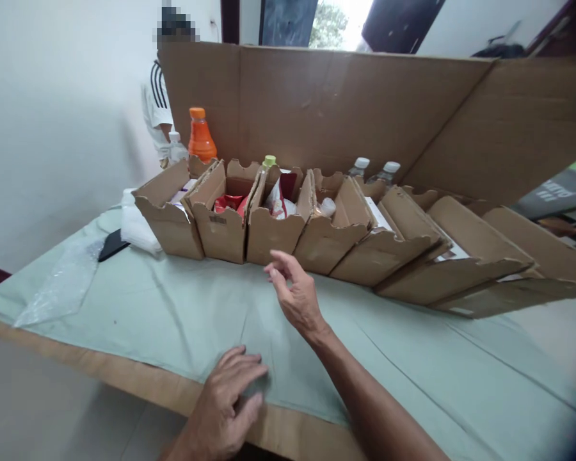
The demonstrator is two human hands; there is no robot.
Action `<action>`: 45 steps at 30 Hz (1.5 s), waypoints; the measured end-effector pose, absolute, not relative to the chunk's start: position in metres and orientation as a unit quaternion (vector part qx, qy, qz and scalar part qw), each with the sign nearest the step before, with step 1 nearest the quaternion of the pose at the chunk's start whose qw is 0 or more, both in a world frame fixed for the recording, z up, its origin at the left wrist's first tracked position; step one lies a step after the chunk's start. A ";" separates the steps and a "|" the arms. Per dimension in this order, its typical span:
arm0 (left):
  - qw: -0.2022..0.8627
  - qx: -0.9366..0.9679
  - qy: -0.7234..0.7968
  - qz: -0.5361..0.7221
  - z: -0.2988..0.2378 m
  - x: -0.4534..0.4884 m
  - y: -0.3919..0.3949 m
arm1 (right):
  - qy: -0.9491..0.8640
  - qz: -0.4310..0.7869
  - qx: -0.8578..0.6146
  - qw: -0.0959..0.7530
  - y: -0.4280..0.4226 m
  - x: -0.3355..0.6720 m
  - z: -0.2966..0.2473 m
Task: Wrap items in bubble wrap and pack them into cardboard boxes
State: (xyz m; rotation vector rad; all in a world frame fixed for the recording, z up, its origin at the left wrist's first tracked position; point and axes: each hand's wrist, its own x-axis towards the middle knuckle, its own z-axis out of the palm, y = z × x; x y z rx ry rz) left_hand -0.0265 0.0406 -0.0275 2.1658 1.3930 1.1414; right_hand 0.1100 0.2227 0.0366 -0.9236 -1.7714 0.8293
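My left hand (226, 400) hovers at the front edge of the table, fingers spread and nothing in them. Farther in, my right hand (296, 293) is held over the cloth with its fingers loosely bent and apart, also holding nothing. It is nearest to the front of a cardboard bin (271, 240) that contains a red and white packet (279, 200). To the left, another bin (221, 237) has a red packet (230, 203) inside. On the right side, a bin (333, 246) holds a small clear-wrapped item (325, 207).
Several cardboard bins form a row before a tall cardboard panel (317, 102). Behind them stand an orange bottle (202, 137) and clear bottles (360, 168). Bubble wrap (62, 282), a black flat object (112, 244) and white foam (141, 224) lie left. A person (158, 96) is behind the panel.
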 end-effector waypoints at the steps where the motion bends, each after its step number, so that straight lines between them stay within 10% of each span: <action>1: 0.151 0.731 0.494 0.446 -0.028 -0.027 0.041 | -0.744 0.324 -0.359 0.462 0.225 0.097 0.054; 14: 0.148 0.463 0.578 0.655 -0.057 -0.027 0.029 | -0.866 0.108 -0.439 0.215 0.209 0.040 0.125; 22: 0.165 0.324 0.570 0.737 -0.035 -0.068 0.021 | -0.856 0.195 -0.368 0.306 0.098 0.159 0.131; 33: 0.373 0.422 0.636 0.527 -0.035 -0.048 -0.002 | -0.683 0.364 -0.497 0.393 0.048 0.322 0.058; 45: 0.404 0.522 0.547 0.514 0.000 0.014 0.128 | -0.659 0.225 -0.574 0.431 0.137 0.300 0.028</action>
